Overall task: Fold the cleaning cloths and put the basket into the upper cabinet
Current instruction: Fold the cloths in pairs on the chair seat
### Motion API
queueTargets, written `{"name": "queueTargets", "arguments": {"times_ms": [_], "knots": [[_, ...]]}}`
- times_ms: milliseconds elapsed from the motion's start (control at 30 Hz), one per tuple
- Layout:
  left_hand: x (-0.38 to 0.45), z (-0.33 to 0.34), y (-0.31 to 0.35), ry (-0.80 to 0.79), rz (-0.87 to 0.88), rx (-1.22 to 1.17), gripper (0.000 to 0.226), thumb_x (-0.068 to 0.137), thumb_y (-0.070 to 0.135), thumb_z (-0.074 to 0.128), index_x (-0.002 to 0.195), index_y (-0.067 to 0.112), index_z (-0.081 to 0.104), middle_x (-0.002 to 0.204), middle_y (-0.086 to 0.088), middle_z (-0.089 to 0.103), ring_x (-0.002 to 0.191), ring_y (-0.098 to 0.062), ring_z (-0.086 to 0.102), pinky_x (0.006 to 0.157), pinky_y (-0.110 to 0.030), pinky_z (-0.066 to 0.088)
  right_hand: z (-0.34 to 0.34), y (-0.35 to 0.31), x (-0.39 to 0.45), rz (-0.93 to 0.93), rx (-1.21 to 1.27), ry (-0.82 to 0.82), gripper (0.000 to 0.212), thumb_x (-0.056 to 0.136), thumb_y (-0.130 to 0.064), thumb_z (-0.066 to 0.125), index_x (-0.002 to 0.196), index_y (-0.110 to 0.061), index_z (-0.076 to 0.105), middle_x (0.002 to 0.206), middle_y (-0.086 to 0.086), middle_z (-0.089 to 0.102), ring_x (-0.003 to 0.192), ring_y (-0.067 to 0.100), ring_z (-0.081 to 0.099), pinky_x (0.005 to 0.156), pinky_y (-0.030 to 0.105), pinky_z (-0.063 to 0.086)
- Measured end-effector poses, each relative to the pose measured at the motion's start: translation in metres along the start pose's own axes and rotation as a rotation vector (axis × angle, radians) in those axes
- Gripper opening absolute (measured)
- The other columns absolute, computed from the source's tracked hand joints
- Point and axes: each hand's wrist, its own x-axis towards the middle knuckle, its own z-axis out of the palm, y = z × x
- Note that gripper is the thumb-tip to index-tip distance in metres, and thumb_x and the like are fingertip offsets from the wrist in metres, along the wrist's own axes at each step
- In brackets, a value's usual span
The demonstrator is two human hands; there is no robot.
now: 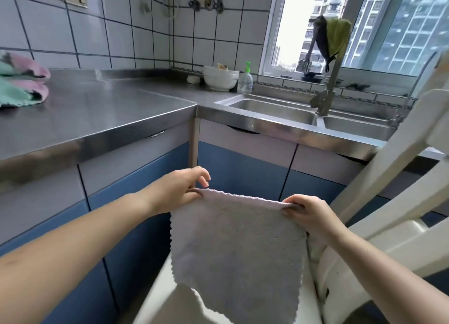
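Note:
A pale grey cleaning cloth hangs flat in front of the blue lower cabinets. My left hand pinches its top left corner and my right hand pinches its top right corner, stretching the upper edge taut. The cloth's lower edge hangs loose over a white chair seat. Folded pink and teal cloths lie stacked on the steel counter at the far left. No basket or upper cabinet is in view.
A white chair stands at the right, its back leaning toward the sink. White bowls and a soap bottle sit in the counter corner. A green rag hangs over the faucet by the window.

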Motion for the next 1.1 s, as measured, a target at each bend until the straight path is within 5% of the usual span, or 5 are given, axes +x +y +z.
{"name": "queueTargets", "arguments": {"times_ms": [233, 400, 633, 933, 1100], "knots": [[0.028, -0.023, -0.006, 0.246, -0.165, 0.150, 0.017, 0.090, 0.032, 0.059, 0.078, 0.020, 0.060, 0.071, 0.009, 0.055, 0.073, -0.016, 0.054, 0.061, -0.030, 0.040, -0.024, 0.002, 0.031, 0.083, 0.184, 0.335, 0.007, 0.085, -0.015, 0.067, 0.085, -0.022, 0.068, 0.076, -0.012, 0.065, 0.072, 0.000, 0.059, 0.062, 0.013, 0.041], [0.026, -0.036, 0.003, 0.379, 0.025, 0.174, 0.024, 0.088, 0.032, 0.063, 0.076, 0.012, 0.058, 0.070, 0.005, 0.052, 0.064, -0.013, 0.046, 0.055, -0.024, 0.034, -0.029, -0.001, 0.019, 0.070, 0.389, 0.447, 0.008, 0.090, -0.028, 0.061, 0.085, -0.021, 0.061, 0.076, -0.007, 0.063, 0.070, 0.009, 0.056, 0.066, 0.023, 0.044], [-0.035, 0.033, -0.015, 0.074, -0.043, 0.053, 0.018, 0.090, 0.009, 0.056, 0.100, 0.019, 0.068, 0.098, 0.010, 0.065, 0.092, -0.008, 0.059, 0.082, -0.025, 0.047, 0.040, 0.028, -0.053, 0.190, 0.292, 0.323, 0.015, 0.093, -0.029, 0.053, 0.088, -0.016, 0.057, 0.078, -0.004, 0.061, 0.074, 0.014, 0.057, 0.065, 0.031, 0.044], [-0.141, 0.142, -0.021, -0.504, -0.287, 0.018, 0.013, 0.096, 0.037, 0.043, 0.085, 0.032, 0.048, 0.078, 0.018, 0.054, 0.071, -0.001, 0.051, 0.062, -0.018, 0.038, 0.135, 0.064, -0.175, 0.419, 0.148, -0.087, 0.030, 0.093, -0.014, 0.054, 0.073, -0.031, 0.041, 0.068, -0.007, 0.051, 0.066, 0.014, 0.051, 0.063, 0.010, 0.037], [-0.163, 0.150, -0.022, -0.450, -0.418, -0.174, 0.011, 0.088, 0.048, 0.056, 0.087, 0.038, 0.057, 0.081, 0.019, 0.062, 0.071, 0.003, 0.055, 0.066, -0.017, 0.045, 0.145, 0.065, -0.201, 0.510, 0.141, -0.111, 0.015, 0.094, -0.026, 0.052, 0.081, -0.029, 0.047, 0.068, -0.005, 0.056, 0.065, 0.005, 0.051, 0.055, 0.016, 0.034]]}}
